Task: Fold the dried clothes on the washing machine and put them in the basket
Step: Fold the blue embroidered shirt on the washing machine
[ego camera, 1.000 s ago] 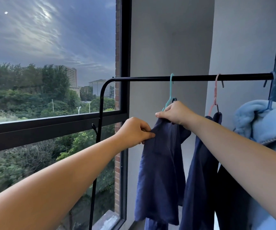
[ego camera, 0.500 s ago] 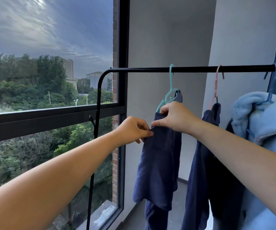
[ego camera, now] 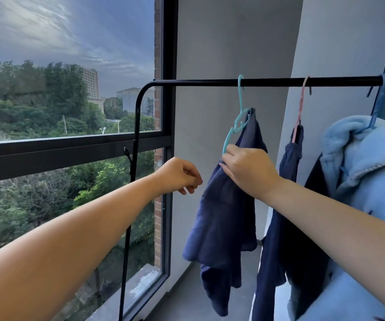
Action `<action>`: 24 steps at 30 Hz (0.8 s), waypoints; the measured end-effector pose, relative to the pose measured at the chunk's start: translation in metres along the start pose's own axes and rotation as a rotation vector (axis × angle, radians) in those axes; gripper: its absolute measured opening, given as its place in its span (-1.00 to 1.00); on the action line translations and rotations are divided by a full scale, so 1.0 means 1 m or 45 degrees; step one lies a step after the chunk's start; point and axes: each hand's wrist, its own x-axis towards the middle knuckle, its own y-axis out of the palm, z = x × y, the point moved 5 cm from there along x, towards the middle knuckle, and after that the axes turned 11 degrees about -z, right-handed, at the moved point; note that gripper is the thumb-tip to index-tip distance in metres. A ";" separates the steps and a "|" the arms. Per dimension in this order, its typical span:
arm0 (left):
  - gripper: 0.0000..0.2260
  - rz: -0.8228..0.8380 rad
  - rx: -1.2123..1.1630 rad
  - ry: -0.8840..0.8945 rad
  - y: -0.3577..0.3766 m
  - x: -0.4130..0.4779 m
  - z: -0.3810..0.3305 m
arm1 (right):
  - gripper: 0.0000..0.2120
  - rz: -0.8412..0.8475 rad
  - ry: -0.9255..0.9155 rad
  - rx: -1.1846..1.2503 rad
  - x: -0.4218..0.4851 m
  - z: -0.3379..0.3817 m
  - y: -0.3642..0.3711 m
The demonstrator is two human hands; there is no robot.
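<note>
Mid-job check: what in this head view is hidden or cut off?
- Head view: the right hand covers its own fingertips, so whether they pinch the teal hanger along with the navy garment is hidden.
- The light blue fleece garment is cut off by the right and bottom edges.
- The washing machine and basket lie outside the frame.

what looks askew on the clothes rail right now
The teal hanger hangs steeply tilted on the black rail, one arm pointing down. The navy garment hangs half off it, bunched where the right hand grips it.
</note>
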 end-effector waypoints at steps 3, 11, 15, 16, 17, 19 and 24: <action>-0.84 -0.009 -0.009 -0.042 0.001 0.000 0.003 | -0.75 -0.116 0.135 0.201 -0.002 -0.004 -0.008; -0.76 -0.295 -0.448 -0.173 -0.007 0.020 -0.041 | -0.79 -0.146 0.241 0.228 -0.003 -0.006 -0.011; -0.77 -0.274 -0.374 -0.132 -0.001 0.030 -0.074 | -0.78 -0.179 0.191 0.170 -0.006 -0.008 -0.009; -0.78 -0.295 -0.335 -0.119 -0.001 0.032 -0.079 | -0.75 -0.186 0.182 0.145 -0.007 -0.009 -0.008; -0.80 -0.312 -0.284 -0.106 0.000 0.034 -0.084 | -0.76 -0.205 0.171 0.119 -0.009 -0.009 -0.009; -0.82 -0.314 -0.208 -0.090 0.001 0.035 -0.089 | -0.81 -0.235 0.141 0.087 -0.012 -0.010 -0.011; -0.83 -0.311 -0.164 -0.094 0.003 0.035 -0.090 | -0.82 -0.265 -0.022 0.021 -0.019 -0.008 -0.015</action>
